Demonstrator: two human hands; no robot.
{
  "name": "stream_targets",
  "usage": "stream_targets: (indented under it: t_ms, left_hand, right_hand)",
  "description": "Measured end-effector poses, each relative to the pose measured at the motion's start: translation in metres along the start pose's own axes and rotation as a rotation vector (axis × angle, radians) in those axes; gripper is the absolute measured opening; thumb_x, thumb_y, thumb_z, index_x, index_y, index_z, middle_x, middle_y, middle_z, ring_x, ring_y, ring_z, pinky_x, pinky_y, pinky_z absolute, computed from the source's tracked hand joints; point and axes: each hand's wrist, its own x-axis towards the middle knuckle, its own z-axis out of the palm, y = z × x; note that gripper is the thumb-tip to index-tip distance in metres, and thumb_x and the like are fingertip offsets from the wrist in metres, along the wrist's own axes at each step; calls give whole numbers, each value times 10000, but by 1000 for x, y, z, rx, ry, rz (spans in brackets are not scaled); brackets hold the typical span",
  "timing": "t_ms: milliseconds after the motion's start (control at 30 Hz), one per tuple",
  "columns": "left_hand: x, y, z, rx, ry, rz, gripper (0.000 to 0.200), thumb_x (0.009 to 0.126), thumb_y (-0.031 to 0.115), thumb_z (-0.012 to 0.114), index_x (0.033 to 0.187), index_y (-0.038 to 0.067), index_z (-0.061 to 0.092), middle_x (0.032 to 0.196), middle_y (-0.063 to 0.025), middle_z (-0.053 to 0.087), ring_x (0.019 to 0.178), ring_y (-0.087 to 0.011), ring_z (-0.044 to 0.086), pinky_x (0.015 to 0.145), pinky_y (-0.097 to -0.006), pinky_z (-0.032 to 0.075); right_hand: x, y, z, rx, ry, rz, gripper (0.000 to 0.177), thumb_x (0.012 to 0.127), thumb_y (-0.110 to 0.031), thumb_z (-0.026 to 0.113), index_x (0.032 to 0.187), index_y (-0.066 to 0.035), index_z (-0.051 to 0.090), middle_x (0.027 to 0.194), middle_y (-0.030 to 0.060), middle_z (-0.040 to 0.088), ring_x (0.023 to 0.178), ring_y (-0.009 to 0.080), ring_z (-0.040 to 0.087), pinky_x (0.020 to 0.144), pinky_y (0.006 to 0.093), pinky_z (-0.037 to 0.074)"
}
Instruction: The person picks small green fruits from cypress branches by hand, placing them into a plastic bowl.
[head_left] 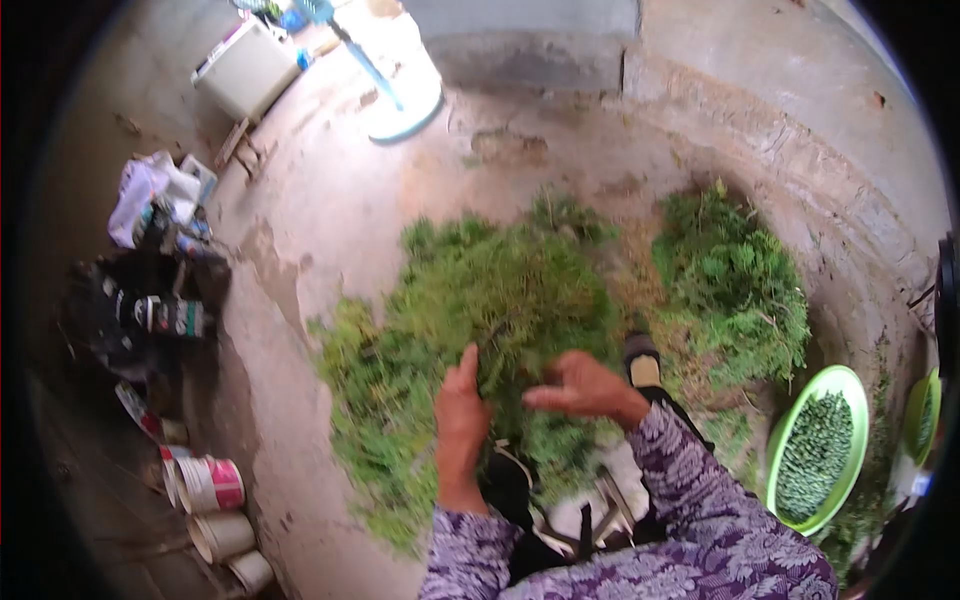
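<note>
A large heap of green leafy branches (520, 280) lies on the floor in front of me. My left hand (462, 418) is at the near side of the heap, its index finger pointing forward; whatever lies under its curled fingers is hidden. To its right, my right hand (580, 388) is over the heap, thumb and fingers reaching left, slightly blurred. A gap separates the two hands, with dark stems and leaves between them. A second, smaller pile of green branches (730, 290) rests on the right, beyond my shoe (642, 358).
A green basin (852, 470) of small green pieces stands at the lower right. Buckets (212, 484) and black bags (110, 310) line the left side. A stand with a round base (408, 120), a white box (247, 70) and walls (540, 60) are farther back.
</note>
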Motion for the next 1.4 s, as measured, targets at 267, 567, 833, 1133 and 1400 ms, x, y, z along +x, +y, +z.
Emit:
stream_targets:
  t_ms: [267,567,833,1133,1400]
  left_hand:
    - [2,10,-1,91,-121,161,500,667,-58,505,1140,102,519,741,-146,539,703,-336,542,599,-410,435]
    - [-6,21,-10,22,-121,341,447,664,-33,503,1078,118,577,715,-106,553,697,-291,543,613,-388,424]
    - [-19,19,-20,-112,-220,303,516,584,-51,560,1077,99,577,753,-126,555,735,-313,543,635,-393,422]
    - [-22,21,-23,-120,-343,243,532,569,14,666,1085,102,572,873,-127,593,800,-287,556,745,-371,415]
    - [-13,58,-27,23,-90,401,589,534,69,714,1102,59,558,1056,-143,571,1008,-304,503,903,-390,334]
  right_hand:
    - [7,-10,13,-868,302,-368,947,479,-302,798,1306,-135,369,1323,192,346,1209,337,347,967,456,283]
    - [-5,-2,-14,-871,282,-208,1097,398,-266,817,1347,-154,280,1332,221,318,1179,384,373,950,464,311]
    - [-6,20,-10,-811,119,-258,1020,375,-235,742,1295,-41,347,1013,171,571,931,320,553,838,398,410]
    - [-16,25,0,-853,93,-120,623,562,-146,642,1162,-73,492,704,166,584,693,348,580,610,432,452]
    - [-42,27,-49,-873,357,89,481,567,-60,583,1043,-124,569,747,170,596,710,333,588,631,411,467]
